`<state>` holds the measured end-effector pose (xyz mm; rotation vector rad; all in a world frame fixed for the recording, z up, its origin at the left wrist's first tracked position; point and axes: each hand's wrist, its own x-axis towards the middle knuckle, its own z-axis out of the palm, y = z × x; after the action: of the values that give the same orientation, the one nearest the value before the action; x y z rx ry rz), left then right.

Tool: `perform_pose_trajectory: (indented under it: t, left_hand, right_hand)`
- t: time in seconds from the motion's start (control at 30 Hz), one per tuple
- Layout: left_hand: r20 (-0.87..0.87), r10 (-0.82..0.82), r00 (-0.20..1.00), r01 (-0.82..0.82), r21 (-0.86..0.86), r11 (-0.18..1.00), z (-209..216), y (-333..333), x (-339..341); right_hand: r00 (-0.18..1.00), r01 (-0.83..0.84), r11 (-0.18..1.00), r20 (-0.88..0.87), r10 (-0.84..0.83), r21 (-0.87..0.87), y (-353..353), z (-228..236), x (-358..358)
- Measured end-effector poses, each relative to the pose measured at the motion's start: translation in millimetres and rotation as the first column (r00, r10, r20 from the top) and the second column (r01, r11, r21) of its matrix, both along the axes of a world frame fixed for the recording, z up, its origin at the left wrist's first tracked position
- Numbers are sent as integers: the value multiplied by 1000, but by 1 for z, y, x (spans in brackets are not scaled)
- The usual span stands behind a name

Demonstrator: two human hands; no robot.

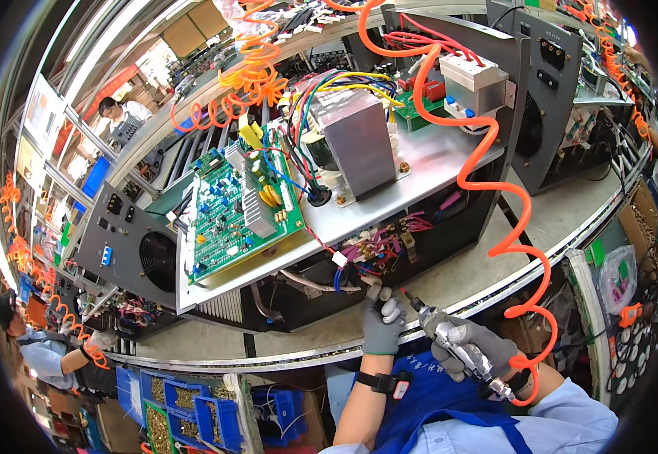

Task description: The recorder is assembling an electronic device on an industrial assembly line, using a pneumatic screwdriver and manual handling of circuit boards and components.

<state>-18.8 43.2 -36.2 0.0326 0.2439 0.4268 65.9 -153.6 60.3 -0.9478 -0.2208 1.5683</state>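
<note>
The gloved right hand point(489, 348) is clamped around a silver powered screwdriver point(450, 333), its long axis running from near right to far left, bit toward the chassis point(450, 240). Just left, the gloved left hand point(382, 329) bunches its fingers at the wiring; whether they grip anything I cannot tell. Beyond, a green circuit board point(219, 227) lies left of a transformer point(361, 147).
</note>
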Motion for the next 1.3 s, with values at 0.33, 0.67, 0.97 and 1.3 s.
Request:
perform_pose_trajectory:
  t: [0.33,0.67,0.97,1.3]
  left_hand:
    - [401,11,916,48,-137,989,-23,11,7]
    - [325,18,946,-14,-14,1000,-26,9,18]
    - [226,89,970,-129,169,977,-27,19,29]
    - [401,235,885,-267,25,964,-8,10,43]
  right_hand:
    - [1000,6,1000,11,-5,-22,9,2,6]
    - [989,19,1000,-147,-17,14,3,2,2]
    - [960,66,997,-274,-54,35,7,11,-5]
    - [993,-84,996,79,86,-27,13,38,5]
